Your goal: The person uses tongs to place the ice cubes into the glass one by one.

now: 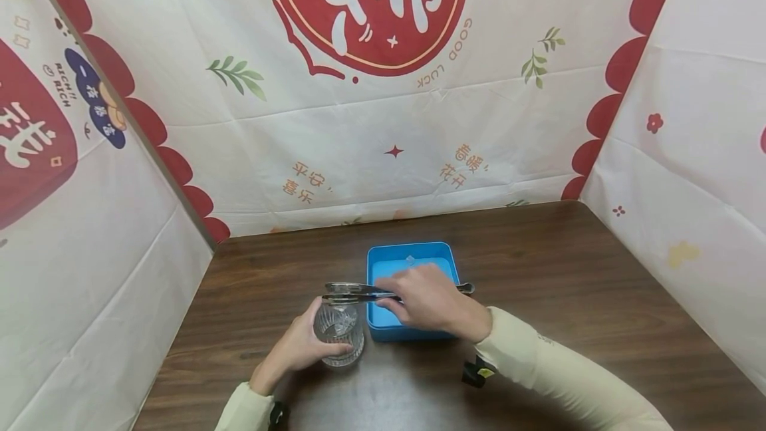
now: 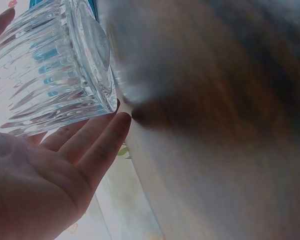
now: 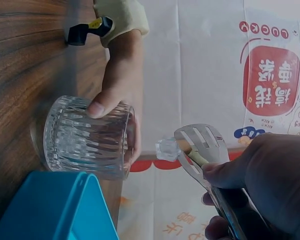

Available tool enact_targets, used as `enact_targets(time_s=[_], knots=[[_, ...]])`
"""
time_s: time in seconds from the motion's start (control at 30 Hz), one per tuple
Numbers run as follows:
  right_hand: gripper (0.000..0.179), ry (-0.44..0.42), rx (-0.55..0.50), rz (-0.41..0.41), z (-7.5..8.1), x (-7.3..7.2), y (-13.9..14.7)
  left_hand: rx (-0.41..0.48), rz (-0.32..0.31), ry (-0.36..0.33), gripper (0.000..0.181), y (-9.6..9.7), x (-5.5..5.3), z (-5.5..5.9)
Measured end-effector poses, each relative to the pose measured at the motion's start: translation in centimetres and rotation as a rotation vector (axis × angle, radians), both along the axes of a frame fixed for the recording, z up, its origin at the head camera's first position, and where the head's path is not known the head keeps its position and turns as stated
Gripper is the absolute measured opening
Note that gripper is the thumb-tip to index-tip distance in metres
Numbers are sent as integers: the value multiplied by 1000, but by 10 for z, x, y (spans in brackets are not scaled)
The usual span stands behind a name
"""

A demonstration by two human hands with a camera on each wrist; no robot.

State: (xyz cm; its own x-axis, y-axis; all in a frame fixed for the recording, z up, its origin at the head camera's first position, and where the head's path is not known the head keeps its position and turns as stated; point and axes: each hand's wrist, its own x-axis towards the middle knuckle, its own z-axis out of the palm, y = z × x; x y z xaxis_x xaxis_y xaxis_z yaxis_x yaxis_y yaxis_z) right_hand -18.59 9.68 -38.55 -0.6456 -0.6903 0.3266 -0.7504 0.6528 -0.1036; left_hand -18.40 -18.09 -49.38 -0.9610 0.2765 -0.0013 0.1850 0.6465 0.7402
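While the left hand (image 1: 302,344) holds the clear ribbed glass (image 1: 340,355), thumb on one side and fingers round the other, the right hand (image 1: 426,296) grips a pair of metal tongs (image 1: 349,298). Glass and box both stand on the brown table (image 1: 538,271), the glass upright just beside the near left corner of the blue box (image 1: 411,333). Laid across the box's left edge from above, the tongs point toward the table's left edge, their slotted ends above the glass and only a narrow gap between their arms. At those ends, the right wrist view shows a clear ice cube (image 3: 167,149), above the mouth of the glass and apart from it. Another small clear piece (image 1: 410,260) lies inside the box by its far wall. Beyond the table's far edge hangs a white cloth (image 1: 371,125) with red scallops at its sides. Both arms wear pale sleeves (image 1: 550,358).
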Motion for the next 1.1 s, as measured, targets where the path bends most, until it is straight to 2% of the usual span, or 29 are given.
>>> enact_targets(time_s=[0.13,0.47,0.7,0.97,1.1], knots=[[27,-9,15,4,-2,1,-2,26,-15,7,97,0,0,0],[33,-63,49,-26,-4,1,-4,-23,-3,26,97,-1,-2,-1],[36,-96,56,-35,-4,0,-1,-2,-17,37,95,-1,-1,-2],[48,-104,115,-106,4,-8,25,17,-24,19,91,0,-2,-1],[53,-176,154,-165,9,-14,45,27,-24,20,90,-1,-2,-2]])
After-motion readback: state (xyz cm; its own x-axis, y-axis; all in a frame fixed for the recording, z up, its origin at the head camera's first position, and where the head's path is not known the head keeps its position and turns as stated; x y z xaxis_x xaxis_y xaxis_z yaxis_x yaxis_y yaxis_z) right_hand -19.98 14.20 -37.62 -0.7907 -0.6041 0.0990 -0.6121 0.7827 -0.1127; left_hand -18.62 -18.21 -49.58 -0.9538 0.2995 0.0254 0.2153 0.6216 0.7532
